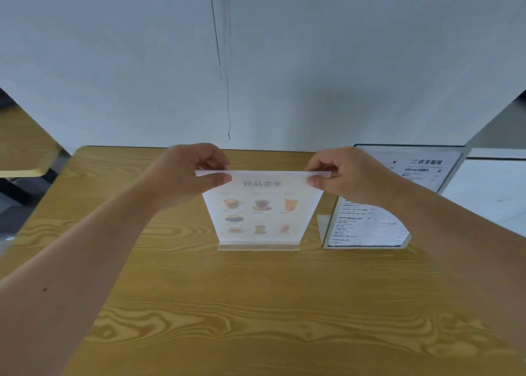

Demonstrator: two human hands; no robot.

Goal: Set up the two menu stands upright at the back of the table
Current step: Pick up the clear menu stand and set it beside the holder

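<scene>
While both hands pinch its top corners, a clear acrylic menu stand with pictured drinks (263, 210) stands upright on the wooden tabletop (227, 304), midway along the back edge and set a little forward of it. The left hand (189, 173) clamps thumb and fingers on the top left corner, the right hand (345, 176) likewise on the top right. The stand looks light, stiff and smooth, probably slippery, so gripping the upper edge near both corners seems sensible. Two stands are visible: the second, a clear acrylic stand with a black-and-white text menu (370, 225), sits upright near the back right corner, partly hidden by the right forearm.
</scene>
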